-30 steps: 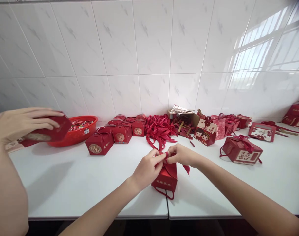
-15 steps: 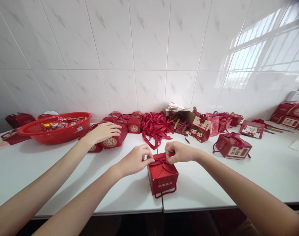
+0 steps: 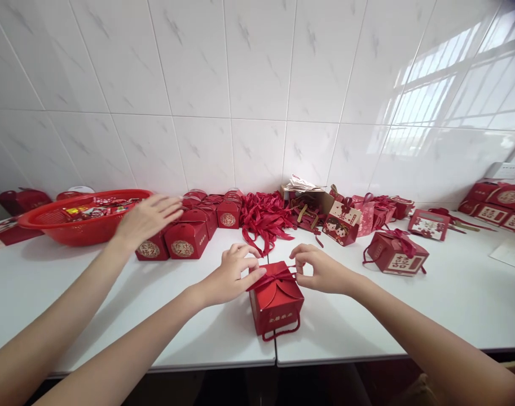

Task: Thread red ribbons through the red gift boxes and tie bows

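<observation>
A small red gift box [image 3: 277, 309] stands near the table's front edge, its flaps folded shut on top and a red cord handle hanging down its front. Across the lid runs a red ribbon [image 3: 276, 277], crossed or knotted in the middle. At the box's left top edge, my left hand [image 3: 235, 274] pinches the ribbon between thumb and fingers. My right hand [image 3: 320, 270] is closed on the ribbon's other side, just off the right edge of the lid. Fingers hide both ribbon ends in part.
A co-worker's hand [image 3: 147, 220] reaches in from the left, above red boxes [image 3: 187, 239] and beside a red plastic basin [image 3: 83, 228] of packets. Behind my box lies a ribbon heap [image 3: 268, 217]. A tied box [image 3: 396, 254] stands to the right.
My right hand has moved from over the lid out to the right, drawing the ribbon sideways. The co-worker's hand has lifted off the red boxes and moved left.
</observation>
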Demonstrator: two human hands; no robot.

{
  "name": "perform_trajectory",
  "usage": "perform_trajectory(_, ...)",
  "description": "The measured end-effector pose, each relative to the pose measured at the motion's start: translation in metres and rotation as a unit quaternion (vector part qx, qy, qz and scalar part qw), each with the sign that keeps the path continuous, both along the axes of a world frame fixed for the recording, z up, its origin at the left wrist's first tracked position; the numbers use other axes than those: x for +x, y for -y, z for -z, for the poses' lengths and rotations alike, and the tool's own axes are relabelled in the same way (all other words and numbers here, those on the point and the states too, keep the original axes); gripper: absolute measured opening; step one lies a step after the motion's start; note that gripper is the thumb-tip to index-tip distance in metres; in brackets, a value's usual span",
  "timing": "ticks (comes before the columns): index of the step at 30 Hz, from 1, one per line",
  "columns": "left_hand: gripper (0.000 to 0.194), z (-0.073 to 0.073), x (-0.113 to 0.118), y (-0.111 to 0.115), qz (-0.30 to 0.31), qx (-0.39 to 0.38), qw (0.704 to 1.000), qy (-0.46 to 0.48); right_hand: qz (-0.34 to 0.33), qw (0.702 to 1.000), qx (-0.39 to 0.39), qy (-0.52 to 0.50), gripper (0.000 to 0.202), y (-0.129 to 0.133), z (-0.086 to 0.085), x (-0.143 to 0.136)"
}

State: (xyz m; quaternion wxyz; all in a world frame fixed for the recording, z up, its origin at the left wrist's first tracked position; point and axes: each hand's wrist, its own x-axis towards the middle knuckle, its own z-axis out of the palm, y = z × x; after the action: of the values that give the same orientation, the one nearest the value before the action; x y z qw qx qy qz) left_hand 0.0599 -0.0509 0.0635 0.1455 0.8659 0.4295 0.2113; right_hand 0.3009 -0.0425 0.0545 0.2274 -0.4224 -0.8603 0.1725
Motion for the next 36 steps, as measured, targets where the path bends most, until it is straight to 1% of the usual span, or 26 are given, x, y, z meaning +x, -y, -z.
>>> perform_trajectory(2, 0.036, 0.002, -0.006, 0.0, -0.004, 0.068, 0.996, -0.052, 0.015, 1.0, -0.001, 0.006, 0.012, 0.002, 0.002, 0.003)
perform_trajectory(5, 0.036, 0.008, -0.012, 0.0, -0.015, 0.176, 0.978, -0.109, 0.018, 1.0, -0.003, 0.01, 0.015, 0.005, 0.005, 0.005)
perform_trajectory(7, 0.035, 0.012, -0.014, 0.0, -0.025, 0.222, 0.967, -0.124, 0.017, 1.0, -0.001, 0.012, 0.016, 0.007, 0.006, 0.005)
perform_trajectory(8, 0.035, 0.014, -0.015, 0.0, -0.029, 0.229, 0.965, -0.124, 0.017, 1.0, 0.0, 0.014, 0.016, 0.008, 0.007, 0.005)
perform_trajectory(10, 0.034, 0.016, -0.017, 0.0, -0.024, 0.205, 0.973, -0.103, 0.01, 1.0, 0.004, 0.016, 0.016, 0.009, 0.007, 0.008)
perform_trajectory(11, 0.032, 0.016, -0.018, 0.001, -0.013, 0.172, 0.982, -0.08, 0.001, 1.0, 0.006, 0.012, 0.014, 0.009, 0.007, 0.009)
perform_trajectory(13, 0.029, 0.016, -0.02, 0.001, 0.016, 0.081, 0.996, -0.013, -0.024, 1.0, 0.008, -0.018, 0.007, 0.009, 0.006, 0.012)
perform_trajectory(14, 0.026, 0.016, -0.02, 0.002, 0.028, 0.036, 0.999, 0.023, -0.04, 0.998, 0.007, -0.039, 0.011, 0.008, 0.005, 0.013)
perform_trajectory(15, 0.024, 0.017, -0.02, 0.002, 0.035, 0.001, 0.998, 0.053, -0.06, 0.997, 0.007, -0.056, 0.024, 0.008, 0.004, 0.012)
perform_trajectory(16, 0.021, 0.018, -0.019, 0.002, 0.039, -0.022, 0.996, 0.076, -0.081, 0.995, 0.01, -0.062, 0.039, 0.008, 0.004, 0.009)
perform_trajectory(18, 0.018, 0.022, -0.016, 0.001, 0.046, -0.046, 0.992, 0.106, -0.126, 0.991, 0.03, -0.034, 0.066, 0.01, 0.004, 0.001)
perform_trajectory(19, 0.016, 0.025, -0.013, 0.0, 0.054, -0.056, 0.989, 0.122, -0.149, 0.988, 0.047, -0.005, 0.073, 0.012, 0.005, -0.005)
perform_trajectory(20, 0.013, 0.028, -0.011, -0.001, 0.063, -0.068, 0.986, 0.14, -0.168, 0.983, 0.065, 0.028, 0.076, 0.014, 0.007, -0.011)
perform_trajectory(21, 0.013, 0.031, -0.009, -0.002, 0.071, -0.079, 0.982, 0.157, -0.177, 0.979, 0.083, 0.058, 0.075, 0.017, 0.009, -0.015)
perform_trajectory(22, 0.018, 0.034, -0.009, -0.004, 0.073, -0.083, 0.98, 0.168, -0.175, 0.976, 0.097, 0.083, 0.072, 0.02, 0.011, -0.018)
perform_trajectory(23, 0.026, 0.037, -0.01, -0.006, 0.067, -0.077, 0.98, 0.172, -0.157, 0.976, 0.107, 0.105, 0.069, 0.022, 0.012, -0.018)
perform_trajectory(24, 0.035, 0.038, -0.013, -0.009, 0.049, -0.06, 0.983, 0.168, -0.125, 0.978, 0.111, 0.125, 0.065, 0.024, 0.014, -0.015)
perform_trajectory(25, 0.041, 0.039, -0.018, -0.012, 0.019, -0.032, 0.987, 0.156, -0.078, 0.98, 0.111, 0.143, 0.063, 0.025, 0.016, -0.009)
perform_trajectory(27, 0.045, 0.038, -0.034, -0.021, -0.061, 0.071, 0.987, 0.13, 0.042, 0.978, 0.098, 0.178, 0.059, 0.021, 0.02, 0.014)
perform_trajectory(28, 0.045, 0.035, -0.044, -0.026, -0.105, 0.141, 0.978, 0.114, 0.106, 0.97, 0.09, 0.198, 0.058, 0.016, 0.023, 0.031)
perform_trajectory(29, 0.044, 0.031, -0.055, -0.03, -0.141, 0.227, 0.958, 0.1, 0.172, 0.957, 0.082, 0.218, 0.058, 0.008, 0.026, 0.05)
perform_trajectory(30, 0.043, 0.027, -0.067, -0.034, -0.179, 0.303, 0.933, 0.076, 0.238, 0.938, 0.075, 0.241, 0.057, 0.0, 0.029, 0.072)
perform_trajectory(31, 0.043, 0.023, -0.078, -0.037, -0.224, 0.36, 0.904, 0.054, 0.3, 0.913, 0.072, 0.267, 0.058, -0.011, 0.032, 0.095)
perform_trajectory(32, 0.045, 0.018, -0.089, -0.039, -0.272, 0.393, 0.878, 0.035, 0.356, 0.885, 0.069, 0.291, 0.058, -0.021, 0.035, 0.118)
perform_trajectory(34, 0.052, 0.011, -0.108, -0.041, -0.366, 0.401, 0.84, 0.004, 0.45, 0.834, 0.034, 0.318, 0.057, -0.042, 0.039, 0.158)
perform_trajectory(36, 0.061, 0.009, -0.123, -0.044, -0.441, 0.362, 0.821, -0.021, 0.502, 0.803, 0.029, 0.32, 0.057, -0.059, 0.04, 0.182)
